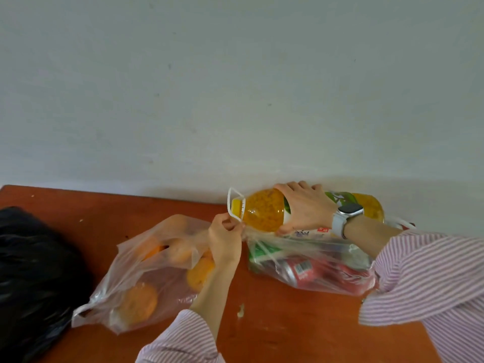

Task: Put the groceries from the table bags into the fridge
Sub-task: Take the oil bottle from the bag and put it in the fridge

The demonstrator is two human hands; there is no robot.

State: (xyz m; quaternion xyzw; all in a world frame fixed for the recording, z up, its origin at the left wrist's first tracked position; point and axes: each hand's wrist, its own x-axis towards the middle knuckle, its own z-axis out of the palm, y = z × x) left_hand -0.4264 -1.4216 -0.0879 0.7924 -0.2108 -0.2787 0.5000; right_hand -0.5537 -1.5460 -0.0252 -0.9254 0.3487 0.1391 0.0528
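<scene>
On the orange-brown wooden desk (275, 323), near its far edge, I have my right hand (306, 208) wrapped around the big clear plastic bottle of orange juice (264, 209), above the thin clear bag of red cans (314, 271). My left hand (225, 241) fingers pinch that bag's edge; holding it down lets the bottle slide free (the fridge is out of view, the bottle's label half covered).

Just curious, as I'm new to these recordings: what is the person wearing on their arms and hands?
Both arms wear long sleeves with fine pink and white stripes. The left hand is bare. The right hand is bare too, with a smartwatch on a white band at the wrist.
</scene>
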